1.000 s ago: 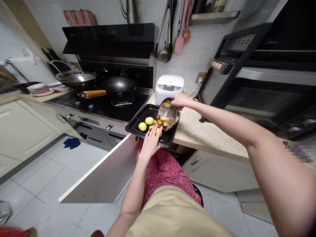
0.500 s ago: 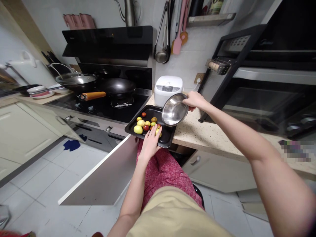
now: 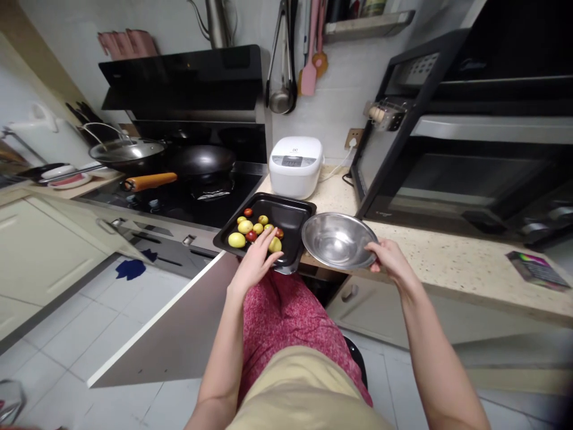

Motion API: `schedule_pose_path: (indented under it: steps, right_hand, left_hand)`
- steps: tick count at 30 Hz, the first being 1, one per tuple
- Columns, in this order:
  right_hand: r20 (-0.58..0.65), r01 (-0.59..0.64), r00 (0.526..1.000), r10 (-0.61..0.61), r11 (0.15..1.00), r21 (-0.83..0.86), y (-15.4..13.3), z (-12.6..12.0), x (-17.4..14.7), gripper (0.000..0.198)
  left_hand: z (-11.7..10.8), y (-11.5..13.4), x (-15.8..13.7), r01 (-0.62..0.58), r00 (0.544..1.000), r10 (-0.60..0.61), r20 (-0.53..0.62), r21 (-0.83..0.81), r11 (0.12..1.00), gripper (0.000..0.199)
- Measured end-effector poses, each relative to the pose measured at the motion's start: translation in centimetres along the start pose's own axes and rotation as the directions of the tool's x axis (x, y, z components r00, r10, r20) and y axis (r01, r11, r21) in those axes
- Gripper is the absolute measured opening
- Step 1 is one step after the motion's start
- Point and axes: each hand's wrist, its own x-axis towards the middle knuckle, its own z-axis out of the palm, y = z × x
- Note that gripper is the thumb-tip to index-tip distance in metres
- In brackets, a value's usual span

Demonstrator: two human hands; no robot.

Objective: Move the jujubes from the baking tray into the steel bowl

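Note:
My right hand point(image 3: 388, 258) grips the rim of a shiny steel bowl point(image 3: 335, 239). Nothing lies in the bowl, which is nearly level over the counter's front edge. Just left of it, a black baking tray point(image 3: 293, 215) rests at the counter edge, beside the stove. Several small round fruits, yellow-green point(image 3: 237, 240) and dark red point(image 3: 248, 212), lie in the tray's left and middle part; they look like jujubes. My left hand point(image 3: 256, 260) is over the tray's front edge, fingers stretched and apart on or just above the fruits, partly hiding some.
Behind the tray stands a white rice cooker point(image 3: 295, 167). A wok point(image 3: 201, 160) and a lidded pan with an orange handle point(image 3: 152, 181) sit on the stove point(image 3: 179, 206). An opened cabinet door point(image 3: 179, 322) juts out at my left. An oven point(image 3: 474, 179) stands right.
My right hand has brought the steel bowl down and right, away from above the tray, turning it from tilted to nearly level. My left hand stays at the fruits.

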Motion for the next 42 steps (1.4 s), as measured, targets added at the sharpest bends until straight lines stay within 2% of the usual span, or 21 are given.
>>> schedule_pose_path:
  steps: [4, 7, 9, 15, 20, 21, 23, 24, 25, 27, 28, 30, 33, 36, 39, 42]
  right_hand:
    - [0.023, -0.031, 0.999, 0.029, 0.996, 0.088, 2.0, 0.1, -0.2, 0.019]
    - [0.047, -0.042, 0.998, 0.036, 0.991, 0.129, 2.7, 0.3, -0.2, 0.018]
    - [0.056, -0.042, 0.998, 0.034, 0.988, 0.148, 3.0, 0.4, -0.2, 0.018]
    - [0.044, -0.036, 0.999, 0.029, 0.987, 0.157, 3.1, 0.8, -0.3, 0.019]
    - [0.011, -0.005, 1.0, 0.004, 0.991, 0.134, 3.4, 0.6, -0.2, 0.029]
    - [-0.025, 0.012, 1.0, -0.009, 0.992, 0.124, 3.4, 0.4, -0.3, 0.033]
    - [-0.193, 0.1, 0.977, -0.087, 0.993, 0.058, 3.2, 0.2, -1.0, 0.043]
    - [-0.317, 0.172, 0.934, -0.166, 0.985, -0.01, 3.0, 0.1, -1.6, 0.045]
    - [-0.43, 0.254, 0.859, -0.276, 0.961, -0.11, 2.7, 0.2, -2.3, 0.044]
    - [-0.508, 0.396, 0.703, -0.497, 0.868, -0.299, 1.9, 0.7, -3.8, 0.033]
    - [-0.457, 0.473, 0.656, -0.601, 0.799, -0.371, 1.3, 1.2, -4.6, 0.028]
    - [-0.29, 0.617, 0.602, -0.744, 0.664, -0.422, 0.4, 2.3, -5.9, 0.023]
    - [-0.071, 0.761, 0.555, -0.829, 0.541, -0.359, -0.5, 4.3, -6.9, 0.031]
    - [0.072, 0.816, 0.538, -0.84, 0.497, -0.296, -0.6, 5.8, -7.1, 0.043]
    - [0.124, 0.828, 0.537, -0.834, 0.494, -0.267, -0.5, 6.4, -7.3, 0.044]
    - [0.143, 0.818, 0.563, -0.814, 0.525, -0.236, -0.7, 6.3, -7.1, 0.04]
  left_hand:
    - [-0.8, 1.1, 2.7, 0.084, 0.996, -0.087, -0.001, 0.245, 0.966, 0.047]
    - [-0.7, 2.5, 4.8, 0.196, 0.972, -0.232, 0.031, 0.435, 0.879, 0.04]
    - [-0.1, 3.2, 5.8, 0.241, 0.956, -0.293, 0.027, 0.5, 0.832, 0.036]
    - [1.9, 3.8, 7.6, 0.25, 0.95, -0.312, 0.021, 0.55, 0.797, 0.029]
    - [2.9, 3.9, 8.4, 0.262, 0.947, -0.321, 0.012, 0.546, 0.796, 0.029]
    - [3.0, 3.9, 8.4, 0.266, 0.948, -0.32, 0.006, 0.539, 0.8, 0.029]
    - [2.9, 3.9, 8.3, 0.275, 0.949, -0.315, -0.013, 0.521, 0.808, 0.029]
    - [2.7, 4.0, 8.1, 0.281, 0.953, -0.301, -0.039, 0.488, 0.826, 0.03]
    - [2.6, 4.1, 7.9, 0.28, 0.959, -0.274, -0.078, 0.427, 0.86, 0.032]
    - [2.4, 4.6, 7.1, 0.226, 0.966, -0.191, -0.176, 0.208, 0.952, 0.033]
    - [2.4, 5.0, 6.7, 0.17, 0.963, -0.152, -0.221, 0.062, 0.984, 0.032]
    - [2.8, 6.1, 5.6, 0.056, 0.959, -0.113, -0.261, -0.214, 0.975, 0.031]
    - [3.8, 8.2, 3.8, 0.011, 0.973, -0.12, -0.195, -0.482, 0.876, 0.032]
    - [4.8, 9.8, 2.5, 0.039, 0.982, -0.143, -0.119, -0.618, 0.785, 0.033]
    - [5.4, 10.5, 1.7, 0.061, 0.981, -0.17, -0.097, -0.672, 0.738, 0.032]
    - [5.6, 10.6, 1.3, 0.057, 0.984, -0.153, -0.086, -0.667, 0.743, 0.03]
